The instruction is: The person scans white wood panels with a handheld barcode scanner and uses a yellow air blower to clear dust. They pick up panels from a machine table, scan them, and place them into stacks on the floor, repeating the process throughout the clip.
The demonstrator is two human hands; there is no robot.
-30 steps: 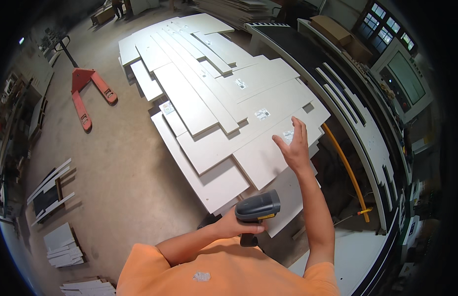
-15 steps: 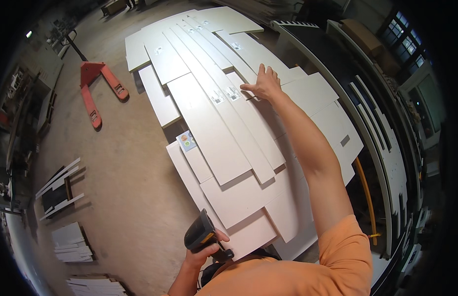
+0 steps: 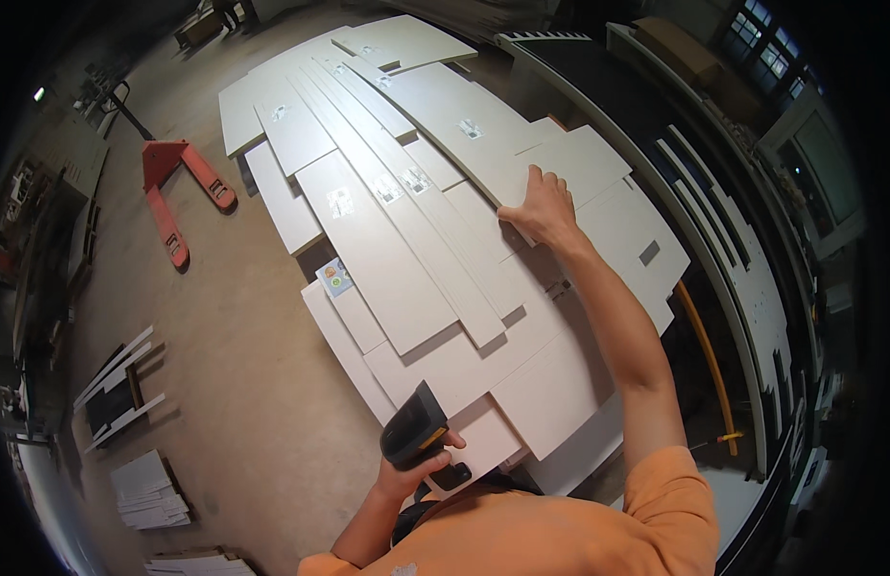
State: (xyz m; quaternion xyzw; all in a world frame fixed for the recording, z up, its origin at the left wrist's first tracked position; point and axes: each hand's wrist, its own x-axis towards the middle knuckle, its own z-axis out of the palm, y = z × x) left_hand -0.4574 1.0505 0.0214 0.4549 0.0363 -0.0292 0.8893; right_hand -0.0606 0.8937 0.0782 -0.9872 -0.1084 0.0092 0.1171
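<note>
Starting nearest the body, a dark handheld scanner point(image 3: 414, 435) is gripped in the left hand point(image 3: 413, 470), fingers closed around its handle and its head raised over the near end of the stack of white panels point(image 3: 435, 278). Judged from this pose, the work appears to be partway through: no panel has been lifted clear, and it cannot be told which labels have been read. A small sticker point(image 3: 335, 278) with orange and green round marks is seen on the short panel at the near left edge of the stack. Farther out, the right hand point(image 3: 543, 206) is laid on the panels with fingers spread and nothing held, the fingertips set at the edge of a broad board. Small pale rectangular labels are fixed to several boards: 1 point(image 3: 340, 202) on the wide middle board, 2 point(image 3: 402, 184) on the long narrow strips, 1 point(image 3: 471, 128) on the far broad panel and more, too small to make out, at the far end. A grey rectangular patch point(image 3: 648, 252) is seen on the right-hand panel. A red pallet truck point(image 3: 179, 188) stands on the floor well to the left.
</note>
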